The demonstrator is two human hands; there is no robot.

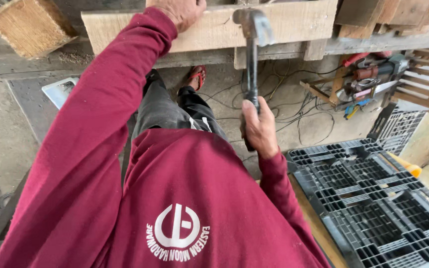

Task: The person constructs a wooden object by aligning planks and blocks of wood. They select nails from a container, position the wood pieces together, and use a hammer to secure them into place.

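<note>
right hand (260, 130) fingers wrapped tight round the hammer (252, 54) handle, head up level with the plank (209, 27); left hand (182, 11) pressed flat on that plank at the tabletop edge (grip unclear). mid-strike; next blow wants the plank steady.

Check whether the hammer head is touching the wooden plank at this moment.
Cannot tell. In the head view the hammer head overlaps the wooden plank, but no contact or gap shows plainly. The right hand grips the handle.
</note>
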